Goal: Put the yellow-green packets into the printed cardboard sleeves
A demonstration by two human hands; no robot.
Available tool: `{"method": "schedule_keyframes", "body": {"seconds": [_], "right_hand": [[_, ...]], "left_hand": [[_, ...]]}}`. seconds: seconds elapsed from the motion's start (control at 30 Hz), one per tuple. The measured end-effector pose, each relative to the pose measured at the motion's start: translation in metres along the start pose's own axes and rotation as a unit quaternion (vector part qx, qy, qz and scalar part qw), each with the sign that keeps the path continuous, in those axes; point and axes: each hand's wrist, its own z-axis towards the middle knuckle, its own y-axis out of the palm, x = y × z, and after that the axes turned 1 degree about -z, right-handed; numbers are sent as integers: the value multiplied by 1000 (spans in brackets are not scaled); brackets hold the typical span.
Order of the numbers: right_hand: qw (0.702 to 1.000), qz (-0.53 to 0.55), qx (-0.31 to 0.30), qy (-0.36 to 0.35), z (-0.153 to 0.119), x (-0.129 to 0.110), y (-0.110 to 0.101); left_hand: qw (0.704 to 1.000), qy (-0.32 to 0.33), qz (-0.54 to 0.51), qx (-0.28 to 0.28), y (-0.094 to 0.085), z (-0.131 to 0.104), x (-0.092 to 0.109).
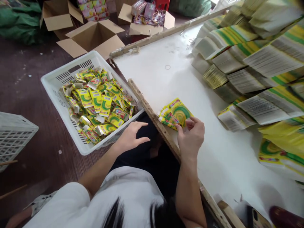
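left hand: empty, thumb and fingers spread, off desk edge
right hand: partly curled at fanned cartons; grip unclear
fanned cartons: flat, on desk near edge
basket: beside desk, many formed boxes
left to do: large flat stacks on desk; looks partway

Open cardboard boxes, green sack, dark floor, phone

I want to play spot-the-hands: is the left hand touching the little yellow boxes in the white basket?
No, the left hand is just outside the white basket, with its fingers open and the yellow boxes beyond its rim.
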Motion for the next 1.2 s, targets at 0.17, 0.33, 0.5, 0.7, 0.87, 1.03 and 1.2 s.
{"method": "schedule_keyframes", "body": {"seconds": [0.17,0.33,0.5,0.7,0.87,1.03,1.2], "right_hand": [[995,88,6,53,6,-3,2],[964,250,28,84,0,-24,-9],[920,347,-176,40,-38,-63,-3],[906,373,-180,85,-65,-82,24],[884,418,-188,98,-64,-84,22],[866,445,-209,94,-64,-84,12],[874,423,-232,54,-67,-84,3]], "left_hand": [[996,-24,-78,-29,9,2,4],[968,-84,-233,-37,20,4,2],[823,-83,-551,109,38,21,23],[824,-33,-504,256,35,18,34],[895,24,-392,210,33,5,24],[896,26,-374,238,41,6,15],[874,-3,-413,254,45,5,12]]}}
